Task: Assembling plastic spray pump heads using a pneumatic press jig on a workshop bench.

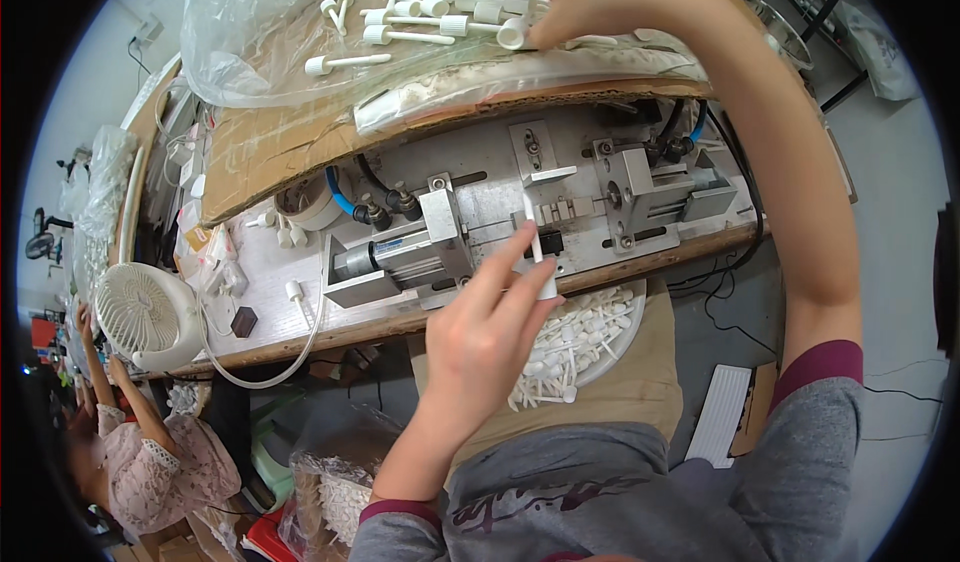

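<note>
My left hand (478,337) pinches a white plastic cap with a long thin stem (537,244), its fingertips at the front edge of a metal fixture. The stem points away from me, and its far end meets a small metal plate (549,176) on the fixture. Beyond the machine, my right hand (590,2) reaches over a heap of similar white stemmed caps (430,7). Thumb and fingers there are apart, and the thumb touches a ribbed cap (513,34). The frame's top edge cuts off part of that hand.
Two pneumatic cylinders (405,252) (665,197) flank the fixture. Cardboard (270,167) and clear plastic sheeting lie under the heap. A round tub of white stemmed caps (590,337) sits before me. At left are a white fan (148,314) and another person (165,462).
</note>
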`<action>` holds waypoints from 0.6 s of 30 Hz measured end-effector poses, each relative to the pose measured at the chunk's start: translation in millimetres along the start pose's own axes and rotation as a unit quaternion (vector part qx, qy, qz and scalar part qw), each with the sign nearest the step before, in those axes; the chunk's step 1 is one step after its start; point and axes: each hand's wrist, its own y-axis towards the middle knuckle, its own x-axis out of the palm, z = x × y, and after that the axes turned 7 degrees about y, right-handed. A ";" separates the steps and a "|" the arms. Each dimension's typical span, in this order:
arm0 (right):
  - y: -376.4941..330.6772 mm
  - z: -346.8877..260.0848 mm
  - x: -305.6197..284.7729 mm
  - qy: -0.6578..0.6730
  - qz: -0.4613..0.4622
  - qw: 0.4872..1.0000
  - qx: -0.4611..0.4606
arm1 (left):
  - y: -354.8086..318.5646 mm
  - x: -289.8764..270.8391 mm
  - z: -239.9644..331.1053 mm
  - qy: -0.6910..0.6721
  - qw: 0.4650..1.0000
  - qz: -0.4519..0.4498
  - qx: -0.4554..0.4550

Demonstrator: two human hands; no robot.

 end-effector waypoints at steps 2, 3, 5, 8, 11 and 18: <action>11.9 -8.0 2.9 -0.021 -0.060 0.997 0.048 | -0.5 10.7 -1.1 0.056 0.998 -0.009 0.026; 16.2 -8.4 2.6 -0.025 -0.082 0.995 0.056 | 0.2 12.0 0.5 0.080 0.996 -0.019 0.032; 26.0 -4.2 0.1 -0.032 -0.127 0.989 0.072 | 1.0 13.5 3.0 0.129 0.990 -0.037 0.045; 35.1 11.5 15.3 -0.073 -0.115 0.988 0.070 | 11.4 14.8 -2.1 0.145 0.987 -0.029 0.069; 36.5 7.7 15.6 -0.107 -0.121 0.984 0.075 | 11.6 16.2 -1.1 0.157 0.985 -0.048 0.058; 24.0 30.5 2.8 -0.061 -0.023 0.998 0.019 | 10.2 18.5 -1.9 0.151 0.986 -0.048 0.056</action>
